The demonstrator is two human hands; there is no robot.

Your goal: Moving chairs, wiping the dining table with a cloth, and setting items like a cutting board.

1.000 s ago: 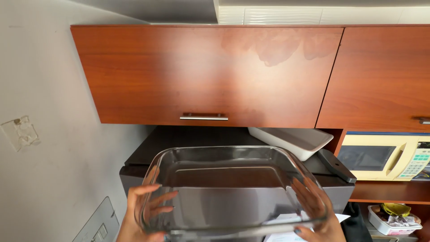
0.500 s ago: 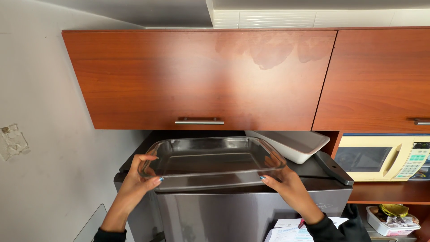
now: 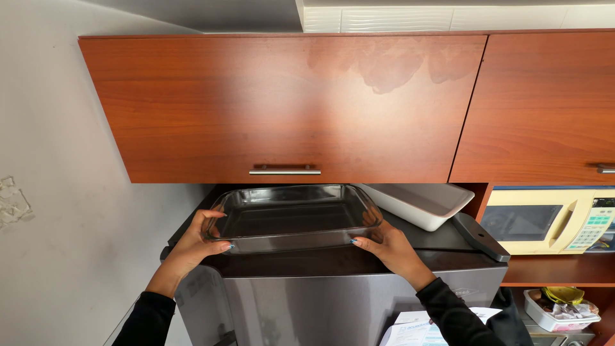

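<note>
- Two hands carry one clear glass baking dish (image 3: 293, 216) over the top of the grey refrigerator (image 3: 359, 301), just under the wooden wall cabinet (image 3: 282, 106); the left hand (image 3: 195, 242) has its fingers clamped on the dish's left end, thumb under the rim, and the right hand (image 3: 387, 243) clamps the right end the same way.
- The dish could slip, since smooth glass is held only at its rims.
- Its far right corner sits near the white ceramic dish (image 3: 423, 202); a nudge there could knock glass against ceramic.
- The gap below the cabinet looks tight, so lifting could bump the cabinet's underside.
- Whether the dish's base touches the refrigerator top cannot be told.
- The back of the refrigerator top lies in shadow.
- The cream microwave (image 3: 551, 221) and the tray of oddments (image 3: 560, 311) are cut off at the right edge.
</note>
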